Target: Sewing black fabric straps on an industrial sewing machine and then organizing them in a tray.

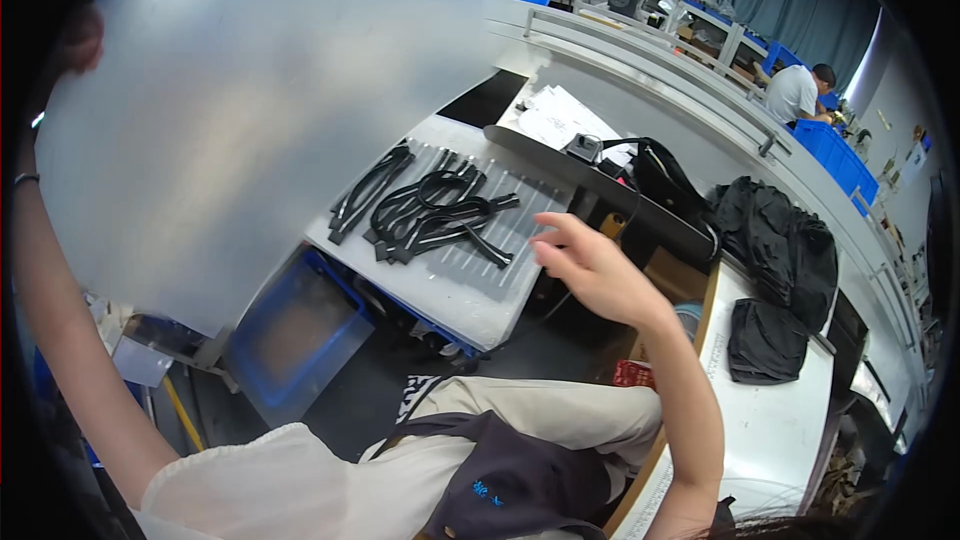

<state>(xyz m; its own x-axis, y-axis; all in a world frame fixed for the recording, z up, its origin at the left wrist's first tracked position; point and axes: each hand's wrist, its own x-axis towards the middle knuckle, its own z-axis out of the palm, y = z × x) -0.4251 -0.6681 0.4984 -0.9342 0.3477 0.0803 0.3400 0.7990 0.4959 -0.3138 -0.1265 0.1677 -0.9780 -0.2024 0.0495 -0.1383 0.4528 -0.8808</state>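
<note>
- Left hand (85,40): raised at the far left. Its grip appears clamped on the left edge of the translucent sheet; the fingers are partly in shadow.
- Translucent sheet (260,130): held up over the left of the work area. The edge hold presumably lets the broad face lift clear of the strips. No writing is visible on it.
- Blue-rimmed bin (340,283): below the counter, probably placed there for reach from the seat.
- Black strips (440,210): loosely heaped on the white counter (480,315), some looped, with pale lines along their length. The spread probably leaves single strips easy to pick out.
- Dark apron (520,450): over the lap; a small blue marking shows on it.
- Papers (560,118): behind the counter, beside a black bag. Any print is too small to read.
- Right hand (600,275): right of the strips and not touching them. Its grip is empty, thumb and forefinger apart.
- Black bag (660,175): on the ledge.
- Black cloth (768,240): bunched at the right, above a folded piece (768,340), both apparently set aside from the strips.
</note>
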